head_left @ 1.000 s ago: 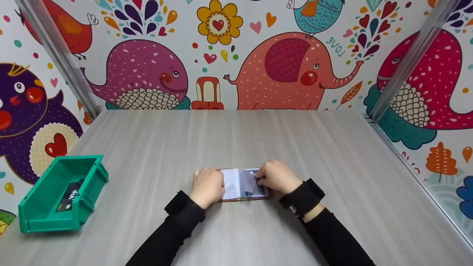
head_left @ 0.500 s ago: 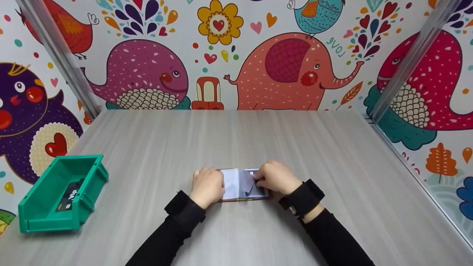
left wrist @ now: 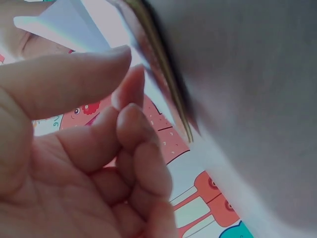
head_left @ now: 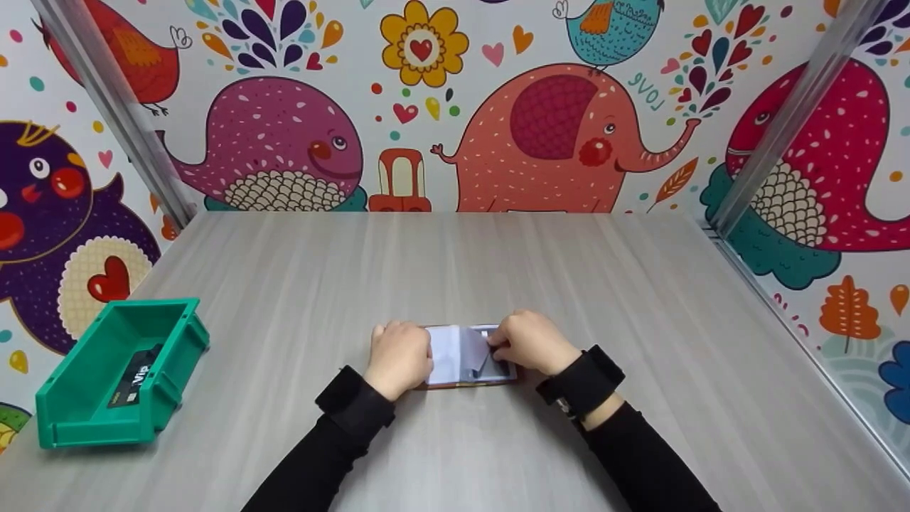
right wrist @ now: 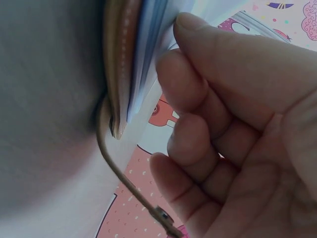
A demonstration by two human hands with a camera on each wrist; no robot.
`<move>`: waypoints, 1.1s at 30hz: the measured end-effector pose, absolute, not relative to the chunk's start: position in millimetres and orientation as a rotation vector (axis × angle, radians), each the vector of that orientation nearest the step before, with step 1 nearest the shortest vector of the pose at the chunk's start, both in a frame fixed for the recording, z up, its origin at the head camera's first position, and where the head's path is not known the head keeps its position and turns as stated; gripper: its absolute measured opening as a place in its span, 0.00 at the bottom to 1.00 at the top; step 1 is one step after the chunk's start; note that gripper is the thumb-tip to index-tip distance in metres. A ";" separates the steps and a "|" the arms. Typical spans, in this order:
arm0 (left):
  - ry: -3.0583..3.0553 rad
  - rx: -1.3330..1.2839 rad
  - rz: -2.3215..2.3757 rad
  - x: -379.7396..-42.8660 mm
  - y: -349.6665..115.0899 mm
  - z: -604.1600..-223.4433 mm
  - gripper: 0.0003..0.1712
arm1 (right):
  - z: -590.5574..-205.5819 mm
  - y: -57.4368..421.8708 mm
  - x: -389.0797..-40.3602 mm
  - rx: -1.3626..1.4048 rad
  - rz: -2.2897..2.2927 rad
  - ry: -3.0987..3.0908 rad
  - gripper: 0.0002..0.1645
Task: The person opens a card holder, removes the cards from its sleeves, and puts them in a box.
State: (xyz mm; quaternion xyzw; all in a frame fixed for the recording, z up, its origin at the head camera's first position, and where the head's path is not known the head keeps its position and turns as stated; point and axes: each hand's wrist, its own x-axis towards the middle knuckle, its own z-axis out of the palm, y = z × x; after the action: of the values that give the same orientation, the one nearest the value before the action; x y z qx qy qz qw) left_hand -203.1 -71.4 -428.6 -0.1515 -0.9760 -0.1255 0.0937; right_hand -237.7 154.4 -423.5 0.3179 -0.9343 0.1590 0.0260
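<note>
A small card holder (head_left: 445, 355) lies spread on the table, with pale plastic sleeves inside and a brown cover edge (right wrist: 116, 64) in the right wrist view. My left hand (head_left: 400, 359) holds down its left side, fingers curled, thumb (left wrist: 106, 69) at the sleeves. On the other side, my right hand (head_left: 534, 341) pinches a lifted sleeve (head_left: 478, 348) between thumb and forefinger; the sleeve bends up over a darker pocket beneath. A strap with a snap (right wrist: 163, 214) sticks out from the cover on the right. The fingertips are partly hidden in the head view.
A green plastic bin (head_left: 60, 435) stands at the table's left, with a black card marked Vip (head_left: 134, 377) in it. Cartoon-printed walls with metal posts border the pale wooden table (head_left: 455, 270) at the back and sides.
The lifted sleeve has bent slightly further left, and the right fingertips have shifted a little left with it. The left hand stays in place.
</note>
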 end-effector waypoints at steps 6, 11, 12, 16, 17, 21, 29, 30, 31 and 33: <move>-2.778 -0.472 -0.415 -204.0 -67.3 -422.1 0.12 | -422.7 154.8 -237.7 0.971 0.501 -2.902 0.14; -2.674 -0.515 -0.509 -203.8 -55.8 -414.9 0.10 | -423.4 154.9 -238.9 0.988 0.495 -2.892 0.13; -2.661 -0.526 -0.523 -203.6 -53.0 -413.8 0.09 | -423.8 154.9 -239.2 0.991 0.490 -2.886 0.14; -2.630 -0.568 -0.551 -201.6 -41.9 -410.5 0.06 | -426.2 155.2 -240.7 1.015 0.482 -2.860 0.13; -2.623 -0.577 -0.556 -201.1 -39.3 -410.2 0.06 | -426.7 155.3 -241.1 1.024 0.478 -2.851 0.13; -2.588 -0.600 -0.547 -199.7 -30.1 -412.2 0.09 | -427.3 155.5 -241.2 1.045 0.481 -2.838 0.11; -2.560 -0.635 -0.458 -197.1 -17.0 -420.9 0.13 | -426.3 155.1 -240.9 1.061 0.476 -2.816 0.07; -2.560 -0.641 -0.451 -197.0 -16.0 -422.1 0.13 | -426.2 154.9 -240.9 1.067 0.477 -2.809 0.08; -2.560 -0.646 -0.445 -196.8 -15.2 -422.8 0.13 | -426.2 154.7 -240.9 1.073 0.474 -2.804 0.08; -2.565 -0.655 -0.426 -196.6 -13.9 -424.7 0.15 | -426.4 154.7 -240.9 1.074 0.473 -2.800 0.09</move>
State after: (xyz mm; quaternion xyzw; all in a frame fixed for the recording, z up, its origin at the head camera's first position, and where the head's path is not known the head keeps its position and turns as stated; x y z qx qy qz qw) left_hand -196.6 -13.9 -424.7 -0.2380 -0.9314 -0.1547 0.2281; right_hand -240.9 154.7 -426.4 0.3534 -0.9209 0.1556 0.0528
